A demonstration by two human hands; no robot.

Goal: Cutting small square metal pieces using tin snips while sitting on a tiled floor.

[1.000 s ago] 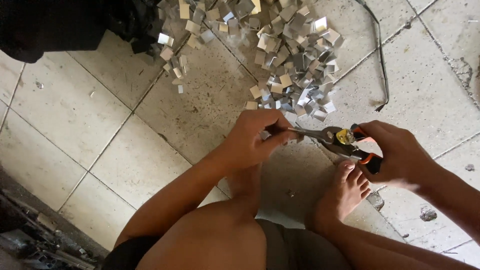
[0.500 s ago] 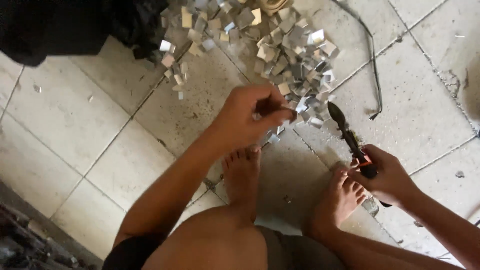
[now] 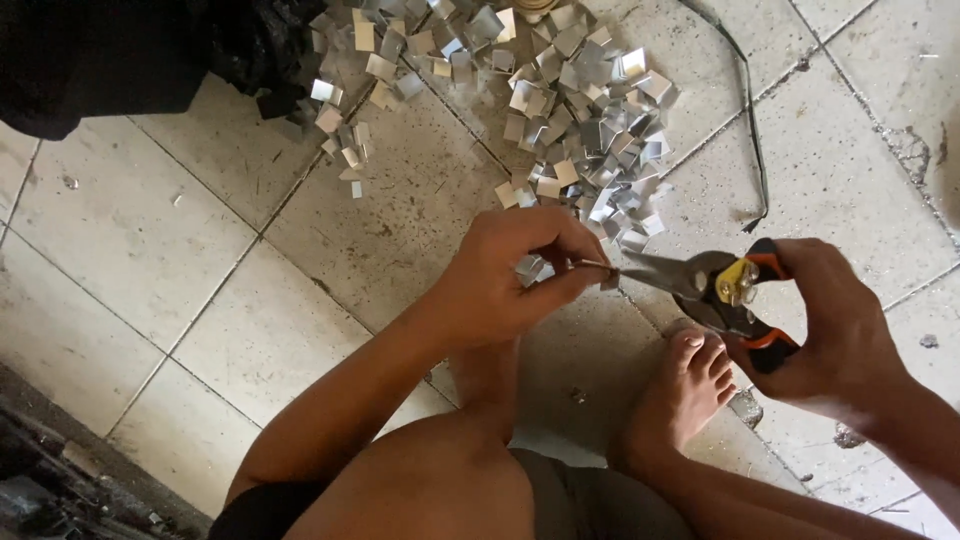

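Pale, scuffed floor tiles [image 3: 150, 240] with dark grout lines carry everything, and toward the far edge of the floor lies a loose heap of small cut metal pieces [image 3: 560, 110], squarish, bent, dull silver with a few yellowish faces. A black cord [image 3: 750, 130] curves past the heap on its right, and dark cloth [image 3: 120, 50] fills the far left corner.

The left hand [image 3: 510, 275] is pinched shut on a thin metal strip [image 3: 590, 265], thumb and fingers pressed close, with another small silver piece [image 3: 530, 270] showing under the fingers. The right hand [image 3: 840, 330] is wrapped around the orange-and-black handles of tin snips [image 3: 700, 285], whose grey blades point left and meet the strip's end (whether they are biting it yet cannot be told).

To cut cleanly, I would judge that the strip should sit deep and square in the blades, fingertips kept back from the edge, with one steady squeeze. Two bare feet [image 3: 690, 390] rest just below, near where sharp offcuts would drop.
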